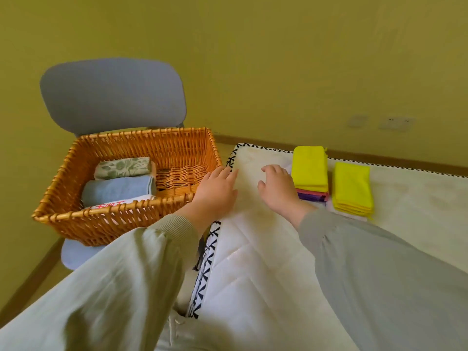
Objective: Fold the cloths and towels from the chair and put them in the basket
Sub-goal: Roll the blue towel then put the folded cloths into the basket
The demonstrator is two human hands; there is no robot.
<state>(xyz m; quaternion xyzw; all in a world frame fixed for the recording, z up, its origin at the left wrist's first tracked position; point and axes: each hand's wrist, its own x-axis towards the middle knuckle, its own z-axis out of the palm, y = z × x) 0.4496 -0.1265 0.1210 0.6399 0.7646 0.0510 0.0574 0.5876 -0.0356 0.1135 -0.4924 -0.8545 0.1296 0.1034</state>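
A wicker basket stands on the seat of a blue-grey chair. Inside it lie a folded green floral towel, a folded light blue towel and a white cloth with red print. On the white mattress sit two stacks of folded cloths: one yellow on top with pink and purple beneath, and an all-yellow stack. My left hand hovers with relaxed fingers at the mattress edge beside the basket. My right hand is loosely curved just left of the first stack, holding nothing.
The mattress has a black-and-white stitched border along its left edge, close to the basket. A yellow-green wall with sockets stands behind. A wooden skirting runs along the floor at the left.
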